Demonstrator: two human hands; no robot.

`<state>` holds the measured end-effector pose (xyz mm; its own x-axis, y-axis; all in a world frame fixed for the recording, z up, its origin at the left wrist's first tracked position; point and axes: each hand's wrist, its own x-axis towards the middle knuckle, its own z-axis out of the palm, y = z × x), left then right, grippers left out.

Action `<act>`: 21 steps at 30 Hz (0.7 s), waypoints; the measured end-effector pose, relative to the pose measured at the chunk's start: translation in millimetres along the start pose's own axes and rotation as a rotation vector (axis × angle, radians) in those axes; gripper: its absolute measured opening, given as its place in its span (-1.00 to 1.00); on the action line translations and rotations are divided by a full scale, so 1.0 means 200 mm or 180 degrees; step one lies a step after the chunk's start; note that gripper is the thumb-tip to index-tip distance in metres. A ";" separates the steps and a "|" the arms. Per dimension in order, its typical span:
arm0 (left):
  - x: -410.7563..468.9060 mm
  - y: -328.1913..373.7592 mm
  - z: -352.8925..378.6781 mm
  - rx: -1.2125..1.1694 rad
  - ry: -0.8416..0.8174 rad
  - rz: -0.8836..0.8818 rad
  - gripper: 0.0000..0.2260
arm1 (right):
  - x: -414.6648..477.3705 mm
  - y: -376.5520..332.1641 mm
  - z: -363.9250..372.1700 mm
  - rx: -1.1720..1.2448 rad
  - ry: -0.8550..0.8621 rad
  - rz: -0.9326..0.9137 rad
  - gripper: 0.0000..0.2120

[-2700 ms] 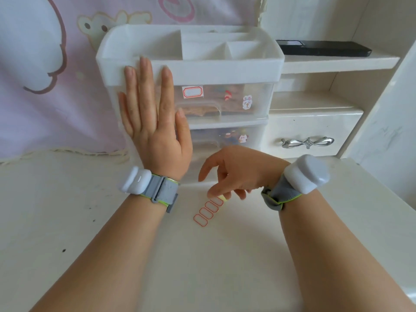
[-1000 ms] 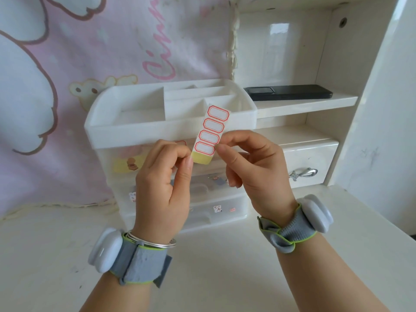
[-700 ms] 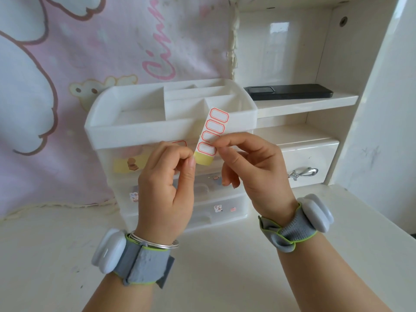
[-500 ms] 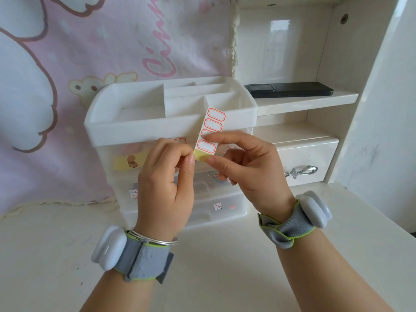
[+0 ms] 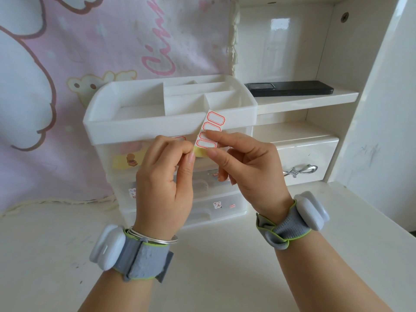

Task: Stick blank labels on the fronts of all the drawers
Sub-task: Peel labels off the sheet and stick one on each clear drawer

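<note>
A strip of blank labels (image 5: 209, 132), white with red borders on a yellow backing, is held upright and tilted toward one o'clock in front of the drawer unit (image 5: 171, 122), just above the middle of the view. The right hand (image 5: 249, 170) pinches the strip between thumb and forefinger, the forefinger lying across the second label from the bottom and the thumb under the lowest one. The left hand (image 5: 165, 185), at nine o'clock of the strip, has its fingers curled in and its thumb and forefinger closed on the bare yellow lower end of the backing. Behind the left fingers, a red-bordered label (image 5: 180, 138) already sits on the clear top drawer (image 5: 126, 154), mostly hidden. The lower drawers (image 5: 220, 204) carry only small picture stickers where they show. The unit's white top tray (image 5: 144, 127) has several compartments. It stands on a white desk (image 5: 213, 266) against a pink cartoon-printed cloth (image 5: 67, 52) at ten o'clock. At two o'clock a black phone (image 5: 290, 88) lies on a white shelf (image 5: 315, 99), and at three o'clock a white drawer with a silver handle (image 5: 300, 170). Both wrists wear grey bands with white pods; the left also has silver bangles (image 5: 155, 238).
</note>
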<state>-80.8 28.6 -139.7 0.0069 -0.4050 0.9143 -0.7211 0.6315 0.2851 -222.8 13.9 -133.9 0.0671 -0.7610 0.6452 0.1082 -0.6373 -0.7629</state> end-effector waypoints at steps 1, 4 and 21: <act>0.00 0.00 0.00 0.0009 0.0007 0.0004 -0.88 | 0.00 0.00 0.00 0.0008 0.0003 -0.0010 -0.73; 0.00 0.00 0.00 0.0008 0.0009 0.0014 -0.88 | 0.00 0.01 0.00 -0.0011 0.0018 -0.0027 -0.76; -0.01 0.00 0.01 -0.0063 -0.0023 -0.0002 -0.87 | 0.01 0.00 -0.01 -0.0147 -0.0106 -0.0229 -0.75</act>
<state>-82.1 28.0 -141.2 0.0023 -0.4101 0.9121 -0.7073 0.6441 0.2913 -225.0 12.6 -133.4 0.0938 -0.7091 0.6989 0.0683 -0.6957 -0.7150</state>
